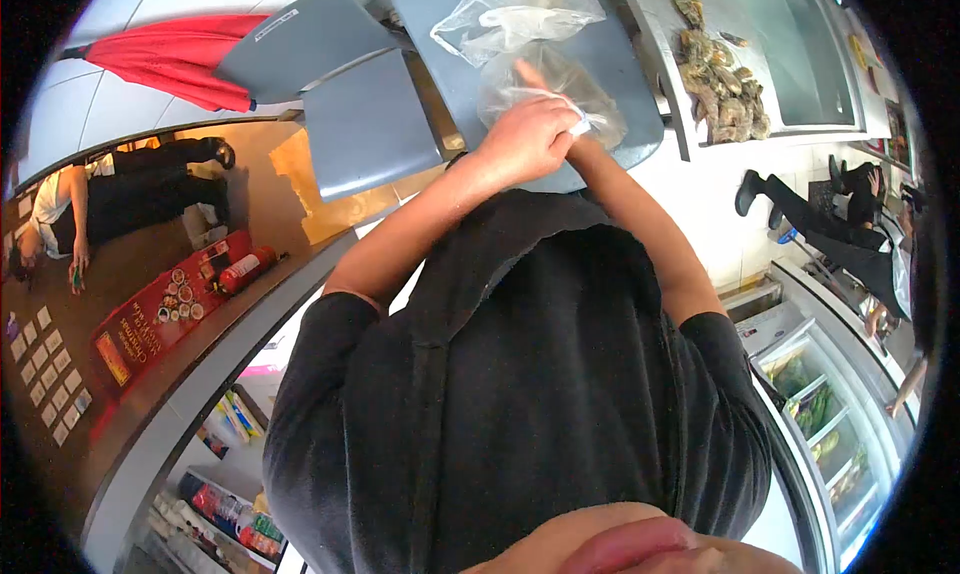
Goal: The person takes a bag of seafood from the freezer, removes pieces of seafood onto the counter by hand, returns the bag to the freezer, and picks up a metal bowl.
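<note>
My left hand (528, 139) is closed on the gathered edge of a clear plastic bag (592, 99), beside my right wrist. My right hand (531, 75) is inside this bag, partly hidden behind my left hand, with at least one finger stretched out. Another clear, crumpled plastic bag (530, 19) lies just beyond, on a blue-grey chair seat (425, 24). Both hands are above that seat.
A second grey chair (370, 124) and a red folded cloth or umbrella (165, 54) are at left. Oyster-like shells (725, 94) lie on a steel counter (665, 34) beside a basin (800, 54). Other people's parts show at both sides; a glass-door fridge (825, 404) stands lower right.
</note>
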A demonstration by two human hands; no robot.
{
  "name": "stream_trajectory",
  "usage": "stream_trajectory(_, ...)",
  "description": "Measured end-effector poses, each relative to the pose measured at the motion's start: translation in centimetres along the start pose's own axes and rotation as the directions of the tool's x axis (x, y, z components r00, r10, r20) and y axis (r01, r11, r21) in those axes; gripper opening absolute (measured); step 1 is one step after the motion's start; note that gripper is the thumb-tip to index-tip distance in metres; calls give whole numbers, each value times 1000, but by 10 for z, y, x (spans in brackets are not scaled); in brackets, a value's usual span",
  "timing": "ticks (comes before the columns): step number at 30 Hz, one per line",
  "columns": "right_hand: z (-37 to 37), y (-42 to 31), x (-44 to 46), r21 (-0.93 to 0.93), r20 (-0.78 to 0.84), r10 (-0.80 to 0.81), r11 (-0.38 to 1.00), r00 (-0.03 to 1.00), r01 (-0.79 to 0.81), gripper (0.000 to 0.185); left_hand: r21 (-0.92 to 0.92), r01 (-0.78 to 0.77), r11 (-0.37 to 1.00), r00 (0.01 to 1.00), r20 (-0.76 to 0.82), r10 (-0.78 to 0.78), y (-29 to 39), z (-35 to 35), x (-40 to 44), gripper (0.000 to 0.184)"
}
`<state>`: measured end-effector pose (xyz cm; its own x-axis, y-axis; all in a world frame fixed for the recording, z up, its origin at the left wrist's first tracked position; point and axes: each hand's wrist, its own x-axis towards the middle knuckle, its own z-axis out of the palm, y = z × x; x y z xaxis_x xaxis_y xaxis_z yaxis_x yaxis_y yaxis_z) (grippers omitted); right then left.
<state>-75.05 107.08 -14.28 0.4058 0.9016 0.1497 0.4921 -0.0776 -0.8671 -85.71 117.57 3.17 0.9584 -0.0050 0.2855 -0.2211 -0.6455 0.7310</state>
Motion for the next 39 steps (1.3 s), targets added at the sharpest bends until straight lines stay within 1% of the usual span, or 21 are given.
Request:
stream_trajectory(2,5,32,-7,-337,135,-92,932,987,133,43,-45,2,999,1000,-2,-2,-9,-3,-4,19)
stream_trajectory(3,-21,-22,-1,-408,120,-57,907,991,102,33,-106,23,994,999,-22,-26,-13,-6,-6,20)
stream_trajectory(6,-60,-43,-5,-119,9,187,976,982,-184,34,-246,186,951,975,-73,-209,-35,-30,-15,25)
stream_trajectory(7,-65,-17,-23,-321,-90,54,944,995,-80,33,-306,213,928,949,-162,-271,-58,-36,-23,24)
stream_trajectory(8,-65,9,-39,-517,-159,-99,856,982,3,32,-538,356,764,828,-197,-525,-80,-37,-29,22)
stream_trajectory(9,-80,-12,-38,-416,-178,103,893,979,-170,30,-622,369,691,720,-279,-635,-111,-40,-34,22)
stream_trajectory(10,-97,-41,-40,-310,-174,305,886,936,-346,29,-561,455,692,585,-397,-707,-146,-38,-37,26)
stream_trajectory(12,-114,-43,-53,-193,-225,293,922,929,-337,27,-275,631,726,531,-529,-662,-219,-37,-47,41)
stream_trajectory(13,-122,-44,-58,-135,-254,288,935,923,-329,26,-179,697,695,537,-512,-670,-222,-42,-39,47)
stream_trajectory(16,-158,-121,-51,-25,-189,558,819,808,-573,24,74,782,619,570,-486,-662,-244,-32,-23,60)
stream_trajectory(17,-163,-125,-60,-51,-244,512,842,824,-538,24,151,785,601,589,-484,-647,-256,-25,-18,64)
stream_trajectory(19,-173,-131,-77,-110,-348,408,876,844,-469,24,169,806,567,574,-452,-683,-264,-15,-2,70)
stream_trajectory(21,-188,-146,-92,-180,-342,394,864,853,-471,26,224,828,514,556,-437,-707,-279,-2,6,74)
stream_trajectory(24,-203,-163,-117,-166,-316,436,849,843,-502,27,29,887,460,428,-424,-798,-301,7,15,60)
stream_trajectory(27,-212,-178,-125,7,-353,546,814,760,-581,30,18,916,400,389,-284,-877,-305,4,20,40)
stream_trajectory(28,-216,-182,-122,85,-370,588,792,719,-604,30,-38,896,442,410,-310,-858,-303,5,22,33)
stream_trajectory(31,-221,-198,-109,51,-390,559,807,732,-589,31,-260,771,582,477,-370,-797,-261,-1,33,20)
stream_trajectory(34,-209,-167,-99,82,-464,357,929,811,-362,30,-540,513,668,572,-365,-735,-217,-13,42,14)
stream_trajectory(35,-219,-189,-79,-13,-381,360,919,851,-395,29,-594,442,672,610,-350,-711,-191,-26,47,12)
stream_trajectory(38,-205,-198,-39,299,-293,482,867,826,-399,26,-688,292,665,706,-314,-635,-138,-45,50,11)
stream_trajectory(39,-196,-201,-25,167,-286,387,921,876,-353,25,-707,254,660,736,-301,-606,-126,-49,49,11)
